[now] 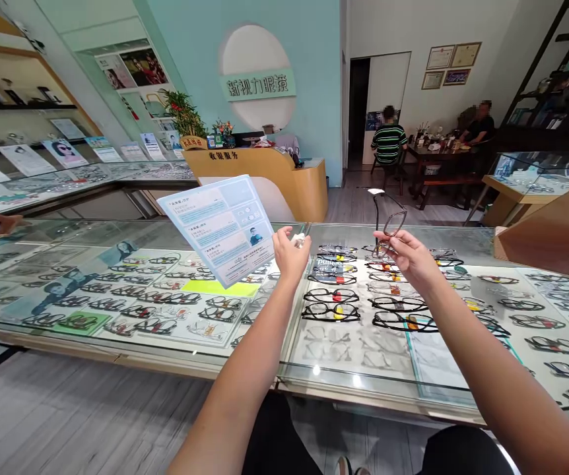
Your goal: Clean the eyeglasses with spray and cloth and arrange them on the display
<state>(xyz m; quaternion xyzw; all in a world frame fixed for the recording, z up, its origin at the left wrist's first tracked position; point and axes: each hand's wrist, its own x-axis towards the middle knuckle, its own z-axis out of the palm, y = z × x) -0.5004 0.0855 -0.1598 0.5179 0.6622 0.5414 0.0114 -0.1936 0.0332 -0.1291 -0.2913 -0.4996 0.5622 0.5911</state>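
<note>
My right hand [410,256] is raised over the glass display counter [324,366], its fingers pinching a pair of eyeglasses [396,223]. The thin dark frame is tilted, one temple points up, and a small white piece shows at its tip. Over the counter's middle, my left hand [290,254] is closed around a small crumpled white wipe [299,240]; cloth or paper, I cannot tell which. Just left of that hand a pale blue printed sheet [215,231] stands tilted, its right edge close to my fingers. Whether the hand touches the sheet is unclear.
Under the glass lie rows of eyeglasses [331,311] with coloured tags. A brown wooden piece [544,231] stands on the counter at right. Behind are a wooden cashier desk [309,191] and two people at a table, one in a striped shirt [388,144].
</note>
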